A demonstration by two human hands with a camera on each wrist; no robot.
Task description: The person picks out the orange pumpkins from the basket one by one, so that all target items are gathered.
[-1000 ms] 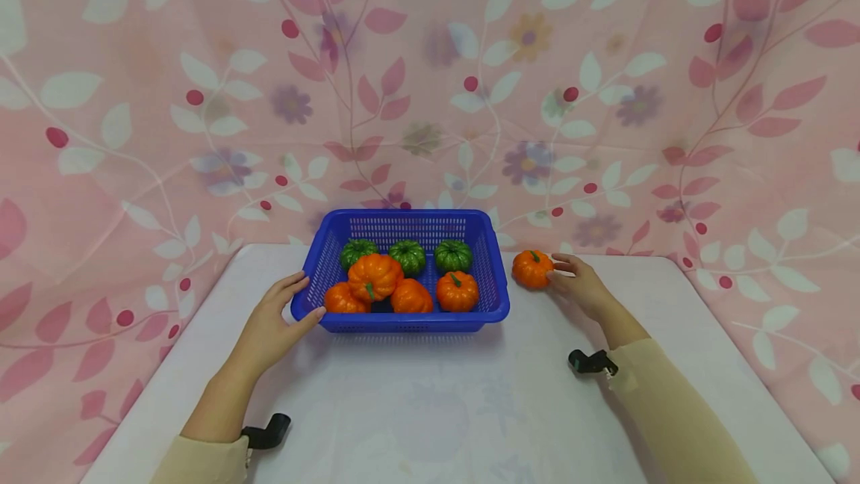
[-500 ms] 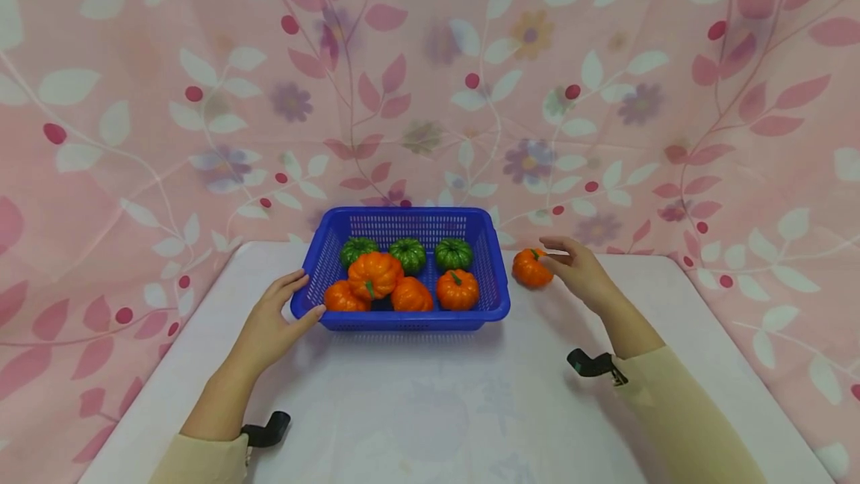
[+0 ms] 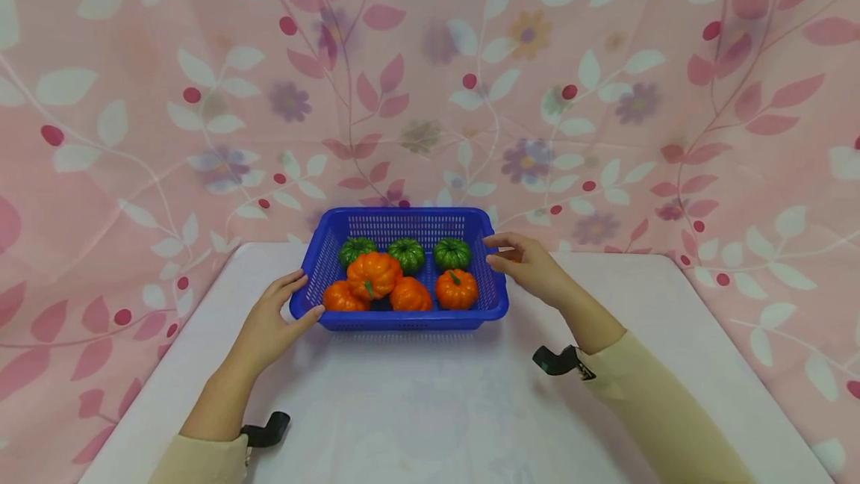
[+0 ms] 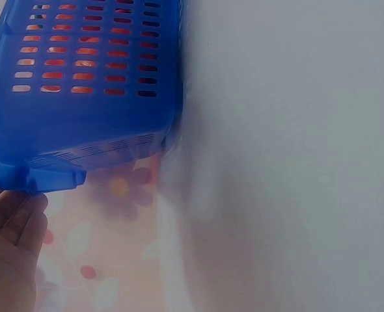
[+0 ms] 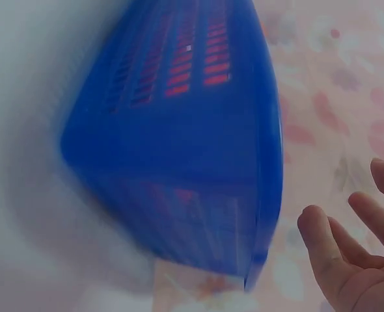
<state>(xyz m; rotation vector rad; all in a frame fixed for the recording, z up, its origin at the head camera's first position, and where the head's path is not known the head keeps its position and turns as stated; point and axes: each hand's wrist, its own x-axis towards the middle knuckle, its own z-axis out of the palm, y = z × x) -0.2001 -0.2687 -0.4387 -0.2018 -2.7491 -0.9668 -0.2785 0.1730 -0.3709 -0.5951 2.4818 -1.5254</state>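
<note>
Pink cloth (image 3: 430,114) printed with leaves, berries and flowers hangs behind a white-covered table (image 3: 416,402). Near its far edge sits a blue basket (image 3: 403,324) with slotted walls. Along the basket's far side are three green pumpkins: a left one (image 3: 354,250), partly hidden, a middle one (image 3: 406,254) and a right one (image 3: 452,252). Four orange pumpkins share the basket: one (image 3: 345,298) at the near left, another (image 3: 410,295) at the near middle, a third (image 3: 456,290) at the near right, and a fourth (image 3: 373,275) rising above and between the first two, its stem toward me.

At the basket's left end, the left hand (image 3: 270,326) rests its fingers against the rim, the thumb spread well away from them at the near corner, nothing clenched in between. To the right, the right hand (image 3: 534,267) hangs beside the right rim, fingers parted and gently bent; from its wrist, bare fingertips show just apart from the basket, with nothing visible in their grasp. Between thumb and fingers peeks an orange patch (image 3: 511,254); the hand hides the rest, so I cannot tell whether they touch. Both arms wear beige sleeves (image 3: 661,405).
</note>
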